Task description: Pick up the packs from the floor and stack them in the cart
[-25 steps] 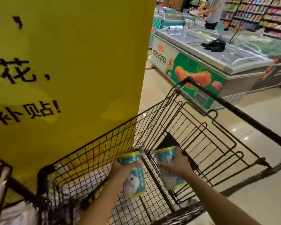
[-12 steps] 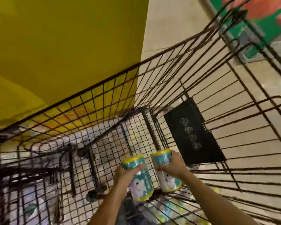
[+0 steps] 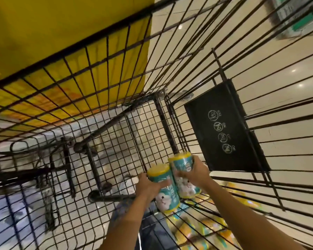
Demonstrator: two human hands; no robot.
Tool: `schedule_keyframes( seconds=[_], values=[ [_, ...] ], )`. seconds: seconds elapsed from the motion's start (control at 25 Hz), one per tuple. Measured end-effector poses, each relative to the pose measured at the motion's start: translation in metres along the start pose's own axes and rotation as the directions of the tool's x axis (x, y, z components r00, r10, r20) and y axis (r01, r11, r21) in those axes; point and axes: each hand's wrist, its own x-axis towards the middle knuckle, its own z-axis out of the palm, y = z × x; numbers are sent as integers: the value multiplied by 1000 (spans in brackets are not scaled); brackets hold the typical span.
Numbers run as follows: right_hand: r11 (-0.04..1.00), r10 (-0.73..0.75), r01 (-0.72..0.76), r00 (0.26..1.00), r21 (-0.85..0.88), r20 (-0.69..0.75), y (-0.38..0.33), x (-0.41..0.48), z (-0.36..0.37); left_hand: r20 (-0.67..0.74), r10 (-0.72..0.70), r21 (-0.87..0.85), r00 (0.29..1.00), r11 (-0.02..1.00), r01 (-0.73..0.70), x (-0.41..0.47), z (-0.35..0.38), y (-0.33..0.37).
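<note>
Left hand [image 3: 148, 189] grips one pack [image 3: 167, 196], right hand [image 3: 196, 171] another, low in cart [image 3: 116, 141]; likely light, soft; grip mid-body.

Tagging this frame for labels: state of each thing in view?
left hand: grips left pack, tilted
right hand: grips right pack, tilted, beside the left one
cart: both packs held inside its basket
black panel: flat against the cart's wire wall
other packs: blurred, lying low behind the wire

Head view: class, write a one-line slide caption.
Left hand holds the left pack, right hand the right pack, side by side inside a black wire cart.
</note>
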Motion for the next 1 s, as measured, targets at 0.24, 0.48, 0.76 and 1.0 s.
schedule_keyframes(
  seconds=[0.24,0.48,0.76,1.0],
  values=[
    [1000,22,-22,1000,10,-3,19,3,10,-81,2,-95,997,995,-10,3,7,-10],
    [999,40,-39,999,-35,31,17,14,13,-66,-10,-163,998,987,-1,9,9,-19],
    [976,-57,50,998,-213,-26,2,-2,4,-82,177,350,981,926,-138,-10,6,9],
    [876,-278,238,960,-420,-36,-63,-51,-42,-4,538,761,843,549,-347,-76,-41,88]
  ],
)
